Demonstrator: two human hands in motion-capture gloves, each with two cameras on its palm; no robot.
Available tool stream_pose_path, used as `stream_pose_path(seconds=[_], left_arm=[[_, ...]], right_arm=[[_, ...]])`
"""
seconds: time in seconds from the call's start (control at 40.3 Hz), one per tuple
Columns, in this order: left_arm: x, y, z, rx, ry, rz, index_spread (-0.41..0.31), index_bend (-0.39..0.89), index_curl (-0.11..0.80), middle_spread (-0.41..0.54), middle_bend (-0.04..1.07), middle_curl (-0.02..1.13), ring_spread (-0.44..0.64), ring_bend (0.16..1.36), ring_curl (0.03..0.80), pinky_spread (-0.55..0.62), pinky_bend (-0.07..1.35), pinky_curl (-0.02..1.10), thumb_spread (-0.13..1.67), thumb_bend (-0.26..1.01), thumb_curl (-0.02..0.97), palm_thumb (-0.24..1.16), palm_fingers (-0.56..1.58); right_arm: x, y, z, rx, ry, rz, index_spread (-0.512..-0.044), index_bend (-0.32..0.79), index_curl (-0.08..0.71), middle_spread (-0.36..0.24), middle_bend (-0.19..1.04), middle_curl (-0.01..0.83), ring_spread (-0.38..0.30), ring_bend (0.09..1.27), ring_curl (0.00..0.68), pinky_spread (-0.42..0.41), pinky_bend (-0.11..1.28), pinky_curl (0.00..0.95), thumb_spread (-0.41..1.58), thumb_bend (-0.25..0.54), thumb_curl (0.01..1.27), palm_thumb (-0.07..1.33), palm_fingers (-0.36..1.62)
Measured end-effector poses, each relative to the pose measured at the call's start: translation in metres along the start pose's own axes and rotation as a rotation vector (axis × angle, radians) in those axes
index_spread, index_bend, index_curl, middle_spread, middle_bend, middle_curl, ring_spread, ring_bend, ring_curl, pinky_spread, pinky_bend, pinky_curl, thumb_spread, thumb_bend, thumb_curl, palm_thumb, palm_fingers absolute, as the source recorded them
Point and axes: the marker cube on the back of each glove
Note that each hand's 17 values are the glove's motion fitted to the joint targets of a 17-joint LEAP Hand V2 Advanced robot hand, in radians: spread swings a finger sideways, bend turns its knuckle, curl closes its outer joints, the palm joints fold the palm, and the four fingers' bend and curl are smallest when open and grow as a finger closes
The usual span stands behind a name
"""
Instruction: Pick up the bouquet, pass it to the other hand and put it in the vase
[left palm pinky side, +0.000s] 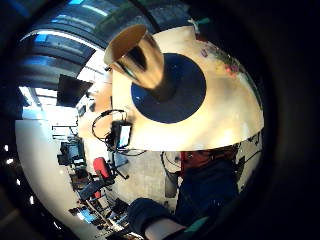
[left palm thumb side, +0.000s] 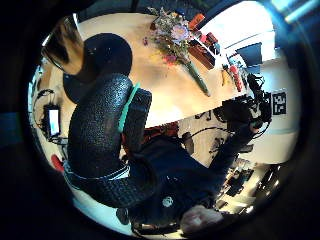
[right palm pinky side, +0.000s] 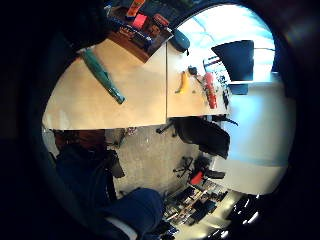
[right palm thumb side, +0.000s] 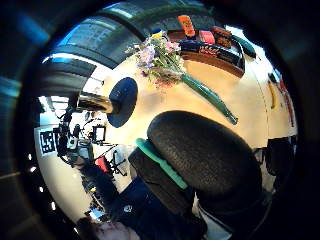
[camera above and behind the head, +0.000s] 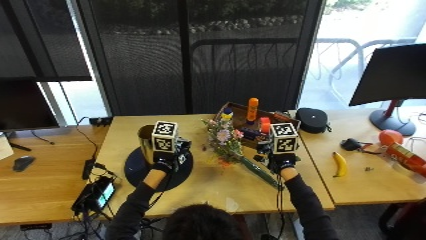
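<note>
The bouquet (camera above and behind the head: 226, 142) lies mid-table, light and floppy-headed; its stiff green-wrapped stems (camera above and behind the head: 256, 172) are likely the best hold. Both hands, left hand (camera above and behind the head: 162, 162) and right hand (camera above and behind the head: 281, 161), hover with relaxed fingers, holding nothing.

You wear a black glove on your left hand (camera above and behind the head: 162, 163) and another on your right hand (camera above and behind the head: 281, 162), their pebbled rubbery fingers (left palm thumb side: 100, 130) edged with a thin green strip alongside, and dark long sleeves (camera above and behind the head: 133, 205) run back from behind the fingers to your dark-haired head.
</note>
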Motion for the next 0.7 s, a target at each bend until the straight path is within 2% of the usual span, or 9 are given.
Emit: stream_pose_path(seconds=[0.074,0.323,0.546,0.695], left_arm=[[0.020,0.010,-0.008,0.026,-0.101,0.049,-0.060,0.18,0.182,0.118,0.17,0.16,0.22,0.45,0.183,0.25,0.34,0.19,0.99,0.10,0.115,0.21,0.38],[0.004,0.016,-0.010,0.039,-0.097,0.022,-0.066,0.17,0.247,0.131,0.17,0.21,0.25,0.46,0.211,0.28,0.34,0.24,1.15,0.06,0.166,0.21,0.36],[0.013,0.018,-0.001,0.040,-0.085,0.050,-0.073,0.17,0.286,0.133,0.17,0.24,0.26,0.47,0.229,0.29,0.33,0.27,1.20,0.02,0.199,0.22,0.34],[0.023,0.021,-0.003,0.038,-0.093,0.079,-0.066,0.15,0.298,0.134,0.17,0.25,0.26,0.48,0.242,0.29,0.34,0.29,1.21,0.00,0.217,0.23,0.33]], right_arm=[[0.006,0.014,-0.019,-0.049,0.105,0.025,-0.334,0.12,0.115,-0.066,0.22,0.172,-0.049,0.51,0.222,0.047,0.44,0.221,0.93,0.085,0.09,0.21,0.39],[-0.004,0.017,-0.019,-0.061,0.085,-0.011,-0.362,0.12,0.149,-0.062,0.23,0.236,-0.046,0.51,0.253,0.059,0.43,0.259,1.09,0.037,0.13,0.22,0.38],[0.005,0.018,-0.014,-0.133,0.115,-0.013,-0.362,0.11,0.164,-0.060,0.24,0.279,-0.040,0.51,0.271,0.074,0.43,0.285,1.12,-0.005,0.17,0.22,0.37],[0.007,0.017,-0.027,-0.108,0.088,0.008,-0.348,0.10,0.163,-0.057,0.26,0.305,-0.029,0.50,0.280,0.095,0.44,0.301,1.11,-0.019,0.19,0.22,0.36]])
